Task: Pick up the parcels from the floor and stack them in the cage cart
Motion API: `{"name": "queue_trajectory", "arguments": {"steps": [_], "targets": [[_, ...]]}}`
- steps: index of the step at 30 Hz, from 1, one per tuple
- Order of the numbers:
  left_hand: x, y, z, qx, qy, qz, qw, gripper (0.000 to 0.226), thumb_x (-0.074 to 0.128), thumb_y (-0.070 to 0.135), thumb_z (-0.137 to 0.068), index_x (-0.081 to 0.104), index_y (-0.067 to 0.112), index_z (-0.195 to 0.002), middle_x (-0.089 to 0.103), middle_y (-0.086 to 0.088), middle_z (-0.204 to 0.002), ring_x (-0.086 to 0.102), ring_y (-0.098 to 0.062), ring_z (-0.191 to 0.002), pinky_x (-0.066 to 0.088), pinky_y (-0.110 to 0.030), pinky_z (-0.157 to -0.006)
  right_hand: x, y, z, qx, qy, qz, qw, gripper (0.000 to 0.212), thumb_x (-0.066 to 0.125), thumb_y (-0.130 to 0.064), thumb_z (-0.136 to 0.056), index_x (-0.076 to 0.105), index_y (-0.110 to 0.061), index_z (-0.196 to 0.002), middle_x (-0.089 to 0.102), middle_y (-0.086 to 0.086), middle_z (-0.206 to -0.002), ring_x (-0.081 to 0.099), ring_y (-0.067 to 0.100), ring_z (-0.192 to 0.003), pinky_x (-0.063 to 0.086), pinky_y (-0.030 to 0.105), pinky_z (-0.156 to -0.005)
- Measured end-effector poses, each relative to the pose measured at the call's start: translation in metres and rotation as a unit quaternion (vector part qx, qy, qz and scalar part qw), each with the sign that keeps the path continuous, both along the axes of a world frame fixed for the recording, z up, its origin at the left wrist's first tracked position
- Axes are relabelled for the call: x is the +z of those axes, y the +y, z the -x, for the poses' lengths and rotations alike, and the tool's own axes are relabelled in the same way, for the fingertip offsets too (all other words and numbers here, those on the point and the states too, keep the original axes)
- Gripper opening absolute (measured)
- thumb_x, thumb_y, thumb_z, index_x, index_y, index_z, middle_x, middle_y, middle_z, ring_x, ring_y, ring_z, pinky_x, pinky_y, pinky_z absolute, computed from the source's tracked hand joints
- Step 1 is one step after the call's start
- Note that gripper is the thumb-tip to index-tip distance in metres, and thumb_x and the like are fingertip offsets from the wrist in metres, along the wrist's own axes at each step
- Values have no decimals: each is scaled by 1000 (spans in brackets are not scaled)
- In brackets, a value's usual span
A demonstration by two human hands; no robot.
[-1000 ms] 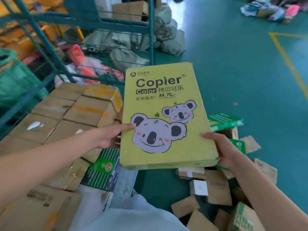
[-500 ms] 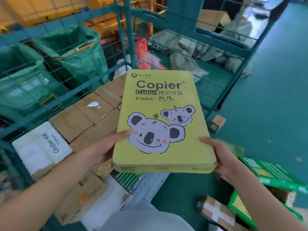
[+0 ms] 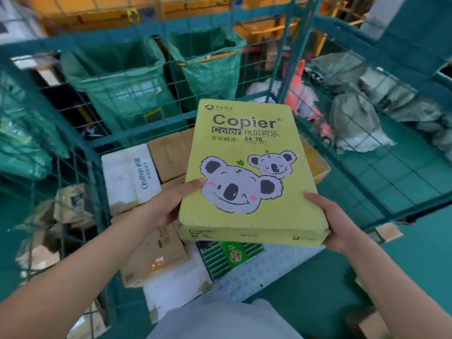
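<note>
Now | yellow ream (image 3: pixel 247 172) flat, long axis pointing away | left hand (image 3: pixel 168 206), right hand (image 3: pixel 335 223) fingers grip it

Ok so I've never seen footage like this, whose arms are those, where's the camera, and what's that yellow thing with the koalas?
There is no machine here. The camera sits on a person's head and looks forward and down, so the two bare arms reaching in from the bottom are the wearer's own. The left hand and the right hand grip the near corners of a yellow pack of copier paper, printed with two koalas and the word Copier. It is held in the air above a green wire cage cart. In the cart lie brown cardboard boxes, a white box and a green striped pack. Beyond the mesh hang green sacks, and grey bags lie to the right. The floor is green.
</note>
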State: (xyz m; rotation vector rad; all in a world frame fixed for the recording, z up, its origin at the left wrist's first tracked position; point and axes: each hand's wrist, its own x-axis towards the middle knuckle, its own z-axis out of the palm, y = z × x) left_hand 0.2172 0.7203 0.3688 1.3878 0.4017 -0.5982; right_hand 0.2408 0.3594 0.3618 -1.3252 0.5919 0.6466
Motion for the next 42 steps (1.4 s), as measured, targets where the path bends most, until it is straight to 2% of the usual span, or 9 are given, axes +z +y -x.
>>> {"name": "queue_trajectory", "arguments": {"steps": [10,14,17,20,25,30,35,37,42], "targets": [[-18,41,-4,104,0,10,995,58,67,49,-95,56,18,-142,70,-4,-133,67,-25,-121,49,-46,-108,-10,44,-78,110,2,8,994,39,63,-43,-96,68,-20,-128,76,11,-118,73,33,-106,55,50,-92],[-23,50,-1,151,13,1,989,72,77,58,-85,55,22,-144,69,-2,-134,67,-25,-122,47,-48,-111,-18,62,-108,159,9,-9,987,41,63,-41,-96,67,-18,-130,74,12,-122,75,32,-102,58,44,-82],[-28,55,2,205,19,-10,978,77,78,57,-84,51,21,-147,71,0,-130,69,-22,-118,49,-47,-109,-20,77,-130,203,22,-9,979,33,61,-41,-98,70,-18,-121,77,10,-113,75,29,-92,60,39,-68],[-38,58,7,271,44,-22,961,103,87,61,-73,37,24,-156,71,3,-131,71,-20,-115,51,-45,-107,-31,93,-152,239,17,9,971,39,66,-40,-95,67,-16,-126,77,10,-115,74,31,-104,56,47,-91],[-48,57,15,327,43,-28,944,61,74,47,-90,53,24,-142,74,3,-123,73,-18,-110,55,-40,-99,-59,122,-182,312,24,16,950,51,69,-44,-90,66,-16,-132,75,11,-120,71,33,-112,51,56,-105],[-66,64,25,365,51,-20,929,53,67,45,-95,57,20,-141,74,0,-125,72,-21,-113,57,-39,-95,-87,156,-196,353,17,24,935,35,65,-40,-97,69,-16,-122,79,8,-109,78,24,-91,55,43,-89],[-90,78,31,387,63,-7,920,41,62,40,-99,60,20,-135,76,0,-119,74,-19,-107,62,-30,-80,-114,189,-201,385,29,47,921,35,65,-45,-96,69,-21,-120,79,4,-107,75,24,-95,55,40,-86],[-100,86,33,390,64,-2,918,38,61,40,-99,60,22,-132,77,1,-117,74,-18,-105,61,-31,-83,-126,198,-201,393,33,50,918,38,64,-48,-96,68,-21,-123,79,4,-110,75,25,-100,55,41,-89],[-133,113,35,395,60,22,917,44,62,39,-98,59,19,-137,74,-3,-124,71,-24,-114,52,-47,-104,-159,221,-197,411,36,85,907,52,65,-56,-92,65,-21,-130,77,2,-116,72,26,-111,49,48,-108]]}}
